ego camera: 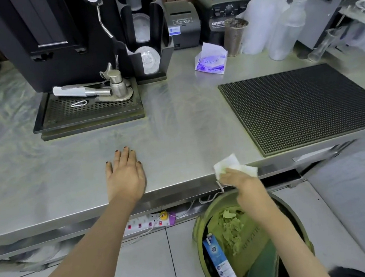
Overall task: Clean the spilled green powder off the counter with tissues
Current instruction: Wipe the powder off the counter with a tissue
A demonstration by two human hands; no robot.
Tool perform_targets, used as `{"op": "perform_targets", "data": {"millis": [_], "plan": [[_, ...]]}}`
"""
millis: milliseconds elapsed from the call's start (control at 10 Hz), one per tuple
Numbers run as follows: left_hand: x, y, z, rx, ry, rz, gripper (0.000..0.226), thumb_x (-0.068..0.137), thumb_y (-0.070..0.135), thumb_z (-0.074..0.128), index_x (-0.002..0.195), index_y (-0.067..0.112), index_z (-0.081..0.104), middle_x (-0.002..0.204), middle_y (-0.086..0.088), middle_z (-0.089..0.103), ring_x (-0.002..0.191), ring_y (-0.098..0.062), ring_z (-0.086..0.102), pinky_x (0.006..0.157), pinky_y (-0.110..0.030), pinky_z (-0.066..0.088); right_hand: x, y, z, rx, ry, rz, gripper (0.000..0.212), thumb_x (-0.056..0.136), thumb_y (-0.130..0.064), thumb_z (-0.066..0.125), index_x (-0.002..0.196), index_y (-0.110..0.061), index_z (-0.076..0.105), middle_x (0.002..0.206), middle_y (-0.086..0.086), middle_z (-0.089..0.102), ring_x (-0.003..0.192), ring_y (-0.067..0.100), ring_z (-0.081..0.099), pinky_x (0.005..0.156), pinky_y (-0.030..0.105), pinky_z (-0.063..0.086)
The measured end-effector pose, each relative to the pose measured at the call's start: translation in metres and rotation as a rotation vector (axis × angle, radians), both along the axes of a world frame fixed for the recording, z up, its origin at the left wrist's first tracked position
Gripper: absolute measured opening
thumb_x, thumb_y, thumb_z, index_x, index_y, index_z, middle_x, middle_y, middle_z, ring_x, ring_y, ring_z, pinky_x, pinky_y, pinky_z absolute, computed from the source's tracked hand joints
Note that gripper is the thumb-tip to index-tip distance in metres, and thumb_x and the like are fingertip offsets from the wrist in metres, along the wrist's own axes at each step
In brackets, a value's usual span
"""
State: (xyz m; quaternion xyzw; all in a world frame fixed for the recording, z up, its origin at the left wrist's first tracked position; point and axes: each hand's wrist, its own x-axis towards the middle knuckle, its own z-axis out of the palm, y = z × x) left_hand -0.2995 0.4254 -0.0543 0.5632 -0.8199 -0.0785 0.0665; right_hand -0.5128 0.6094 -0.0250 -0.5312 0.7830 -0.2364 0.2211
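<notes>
- The steel counter [174, 120] is our landmark; a thin green powder film [165, 103] streaks much of its top, denser toward its back and left
- The black mat [307, 105] lies on the counter's right part
- The bin [197, 224] stands on the floor below the counter's front edge, with green-stained used tissues [231, 225] inside
- Our left hand [124, 171] rests flat on the counter near its front edge, fingers straight and close together, holding nothing
- Our right hand [235, 179] is at the counter's front edge, above the bin, fingers curled round a wad
- The tissue pack [211, 61] sits toward the counter's back
- The tissue [228, 162] in our right hand touches the counter's front edge; we judge it light, soft and easily torn, so we would grip it bunched at the middle, soiled side folded in, and wipe gently, since fine powder smears
</notes>
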Motion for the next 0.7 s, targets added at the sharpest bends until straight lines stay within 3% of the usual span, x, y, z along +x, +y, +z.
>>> {"op": "perform_targets", "data": {"millis": [100, 200, 300, 400, 500, 700], "plan": [[0.0, 0.0, -0.001, -0.003, -0.014, -0.002, 0.049, 0.098, 0.028, 0.019, 0.144, 0.013, 0.025, 0.154, -0.002, 0.016, 0.143, -0.02, 0.009, 0.116, -0.041, 0.008, -0.005, -0.004, 0.02, -0.158, 0.004, -0.287, 0.06, 0.076, 0.023, 0.04, 0.123, -0.011, 0.057, 0.139, 0.009, 0.047, 0.132, 0.021, 0.039, 0.113, 0.027, 0.027], [0.0, -0.001, 0.0, 0.004, 0.009, -0.003, 0.048, 0.098, 0.026, 0.021, 0.143, 0.012, 0.026, 0.154, -0.004, 0.018, 0.143, -0.02, 0.009, 0.115, -0.041, 0.007, 0.011, -0.049, 0.033, -0.22, 0.016, -0.239, 0.049, 0.082, 0.014, 0.043, 0.126, -0.006, 0.052, 0.139, 0.016, 0.044, 0.13, 0.03, 0.038, 0.109, 0.033, 0.028], [0.0, 0.0, 0.0, 0.006, 0.02, 0.0, 0.047, 0.098, 0.025, 0.022, 0.143, 0.012, 0.028, 0.154, -0.004, 0.019, 0.142, -0.021, 0.01, 0.115, -0.041, 0.007, 0.048, -0.103, 0.015, -0.137, 0.113, 0.012, 0.045, 0.087, 0.012, 0.037, 0.127, -0.005, 0.049, 0.137, 0.017, 0.044, 0.127, 0.03, 0.038, 0.105, 0.034, 0.028], [0.0, -0.001, 0.001, 0.01, 0.025, -0.001, 0.047, 0.098, 0.025, 0.022, 0.143, 0.012, 0.028, 0.154, -0.003, 0.019, 0.142, -0.021, 0.01, 0.116, -0.042, 0.007, 0.066, -0.125, -0.012, -0.033, 0.25, 0.101, 0.047, 0.091, 0.002, 0.035, 0.134, -0.014, 0.042, 0.145, 0.007, 0.038, 0.136, 0.026, 0.026, 0.109, 0.041, 0.022], [0.0, -0.001, 0.001, 0.012, 0.035, 0.001, 0.047, 0.098, 0.025, 0.022, 0.143, 0.012, 0.028, 0.154, -0.003, 0.018, 0.142, -0.02, 0.01, 0.116, -0.041, 0.007, 0.054, -0.116, -0.022, -0.01, 0.296, -0.046, 0.049, 0.089, 0.003, 0.039, 0.136, -0.011, 0.039, 0.145, 0.007, 0.039, 0.135, 0.026, 0.027, 0.109, 0.041, 0.025], [0.0, -0.001, -0.001, -0.004, 0.051, 0.003, 0.047, 0.097, 0.024, 0.024, 0.142, 0.011, 0.03, 0.153, -0.004, 0.02, 0.142, -0.021, 0.011, 0.115, -0.042, 0.008, 0.05, -0.023, -0.002, 0.209, 0.375, -0.236, 0.065, 0.089, 0.0, 0.046, 0.145, -0.006, 0.013, 0.155, 0.01, 0.012, 0.143, 0.028, 0.009, 0.118, 0.038, 0.005]]}}
